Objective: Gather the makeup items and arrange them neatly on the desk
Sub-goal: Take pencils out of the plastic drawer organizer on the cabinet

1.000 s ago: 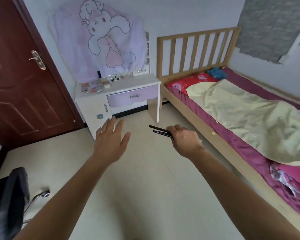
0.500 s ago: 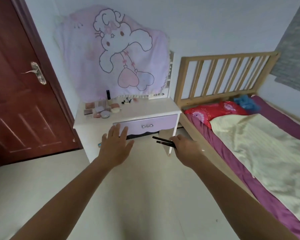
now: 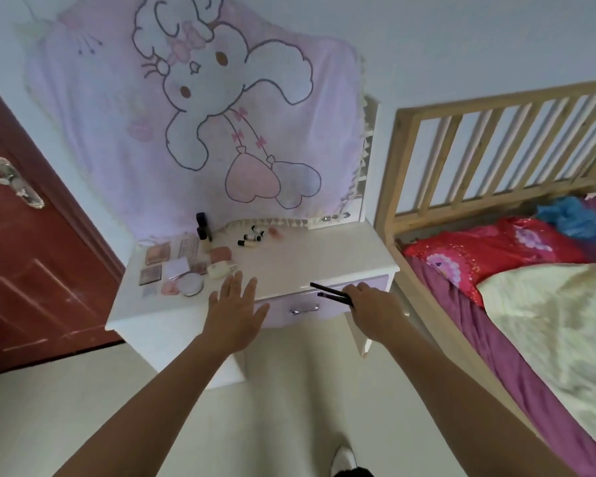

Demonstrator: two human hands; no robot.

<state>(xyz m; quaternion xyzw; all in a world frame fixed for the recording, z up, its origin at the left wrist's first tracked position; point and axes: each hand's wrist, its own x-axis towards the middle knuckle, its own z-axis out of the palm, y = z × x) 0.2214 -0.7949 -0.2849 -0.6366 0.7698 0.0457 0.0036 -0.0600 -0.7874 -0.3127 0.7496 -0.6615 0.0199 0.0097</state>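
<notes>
My right hand (image 3: pixel 375 309) grips two thin black makeup pencils (image 3: pixel 327 291) that stick out to the left over the front edge of the white desk (image 3: pixel 307 263). My left hand (image 3: pixel 236 309) hovers flat with fingers spread at the desk's front edge and holds nothing. On the desk's left half lie several makeup items: square palettes (image 3: pixel 157 254), a round white compact (image 3: pixel 191 284), a cream jar (image 3: pixel 219 270), a dark-capped bottle (image 3: pixel 203 232). Small black-capped tubes (image 3: pixel 250 238) lie at the back.
The desk has a lilac drawer (image 3: pixel 300 308) with a metal handle. A pink bunny cloth (image 3: pixel 193 111) hangs over the wall behind. A wooden bed (image 3: pixel 496 235) with a red pillow stands right of the desk. A dark red door (image 3: pixel 25 253) is at left.
The view has moved closer to the desk. Both hands now reach its front edge; the right hand still holds the two pencils, the left stays spread.
</notes>
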